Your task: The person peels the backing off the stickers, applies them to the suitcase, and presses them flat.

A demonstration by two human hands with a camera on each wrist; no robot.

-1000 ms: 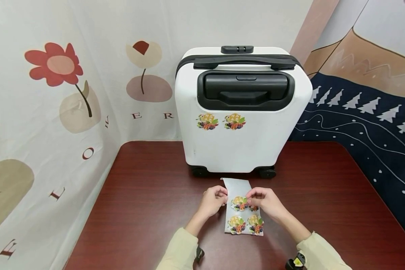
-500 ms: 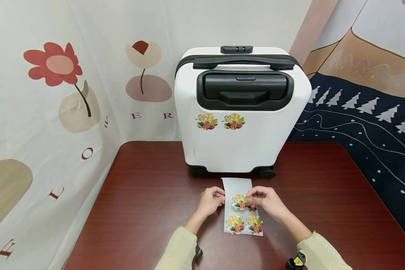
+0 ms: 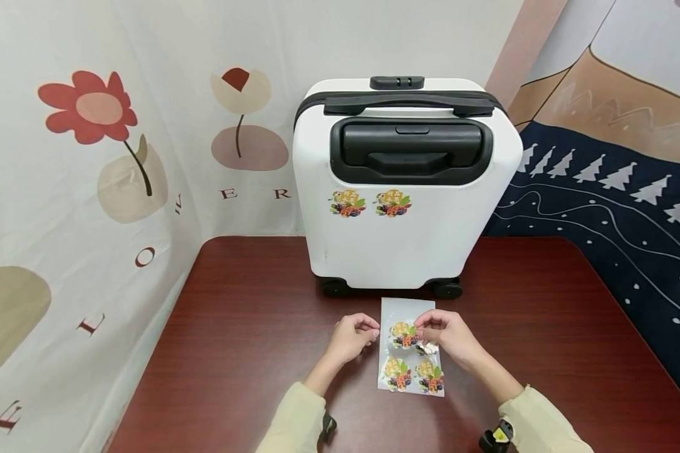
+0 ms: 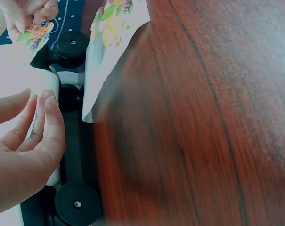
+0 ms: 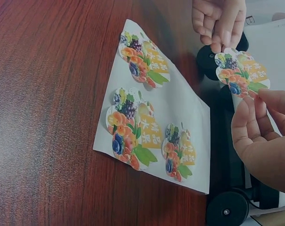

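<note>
My right hand (image 3: 444,333) pinches a fruit sticker (image 5: 241,73) by its edge between thumb and fingers, above a white backing sheet (image 3: 408,308). The sticker is flower-shaped, with yellow lettering and printed fruit. On the sheet are three more such stickers; in the head view one (image 3: 427,348) is partly covered by the right hand. My left hand (image 3: 353,338) is beside the sheet's left edge, fingers loosely bent. In the left wrist view a gap shows between the left thumb and fingertips (image 4: 50,101), with nothing held there.
A white suitcase (image 3: 396,251) with black handles stands upright behind the sheet, its wheels (image 3: 447,289) on the dark red wooden table (image 3: 249,327). Two matching fruit stickers (image 3: 393,204) are on its front. Printed curtains (image 3: 175,94) hang behind and at both sides.
The backing sheet has slid slightly right, lies flatter and has come away from my left fingers. The right hand and its sticker have stayed in nearly the same place.
</note>
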